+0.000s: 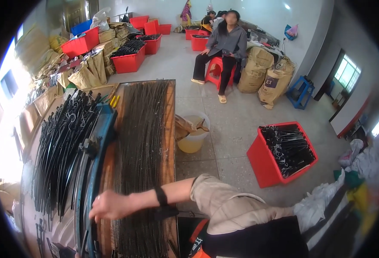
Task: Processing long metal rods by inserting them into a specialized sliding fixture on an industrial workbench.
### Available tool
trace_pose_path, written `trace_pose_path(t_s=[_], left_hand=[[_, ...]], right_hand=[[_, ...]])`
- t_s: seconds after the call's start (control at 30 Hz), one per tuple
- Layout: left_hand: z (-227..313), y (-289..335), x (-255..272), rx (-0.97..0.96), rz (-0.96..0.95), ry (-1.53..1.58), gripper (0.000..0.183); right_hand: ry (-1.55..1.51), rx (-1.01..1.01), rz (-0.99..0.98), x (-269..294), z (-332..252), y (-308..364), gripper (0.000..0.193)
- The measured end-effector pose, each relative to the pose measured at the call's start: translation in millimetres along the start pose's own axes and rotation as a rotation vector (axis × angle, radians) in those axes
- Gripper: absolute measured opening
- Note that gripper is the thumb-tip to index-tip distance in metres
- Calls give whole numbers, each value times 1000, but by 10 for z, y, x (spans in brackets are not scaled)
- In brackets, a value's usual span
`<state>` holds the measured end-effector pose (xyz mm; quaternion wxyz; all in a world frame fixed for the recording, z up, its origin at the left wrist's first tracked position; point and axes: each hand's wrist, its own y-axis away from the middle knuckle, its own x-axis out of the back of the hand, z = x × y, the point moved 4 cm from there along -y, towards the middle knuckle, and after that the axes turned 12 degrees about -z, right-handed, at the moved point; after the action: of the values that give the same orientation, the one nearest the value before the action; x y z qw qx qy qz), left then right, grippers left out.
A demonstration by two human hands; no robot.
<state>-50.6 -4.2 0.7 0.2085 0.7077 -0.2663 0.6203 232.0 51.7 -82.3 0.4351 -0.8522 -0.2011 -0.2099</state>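
From the right, my right hand (110, 207) reaches across the table, with a dark band on the wrist and a ring on a finger. Its fingers are curled and pinched together at the edge of a long blue metal fixture (98, 150); what they hold, if anything, is hidden. Under the forearm lies a thick row of long, thin dark spring-like rods (141, 116). Past the fixture is a heap of black rods with thin white loops (65, 142). My left hand does not show.
Beside the table stand a white bucket (205, 129) and a red crate (258, 165) of black rods. Someone sits on a red stool (214, 74) near brown sacks (255, 69). More red crates (129, 63) stand farther back, and white sacks (320, 200) lie at right.
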Motion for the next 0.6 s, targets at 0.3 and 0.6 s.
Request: trace_pose_path(t_s=[0.3,0.6], left_hand=[[231,142,275,-95,143,-14,39],[115,211,95,87,-60,90,39]], right_hand=[[181,39,50,-123,-215,-97,25],[183,184,219,-171,-262,-124,30]])
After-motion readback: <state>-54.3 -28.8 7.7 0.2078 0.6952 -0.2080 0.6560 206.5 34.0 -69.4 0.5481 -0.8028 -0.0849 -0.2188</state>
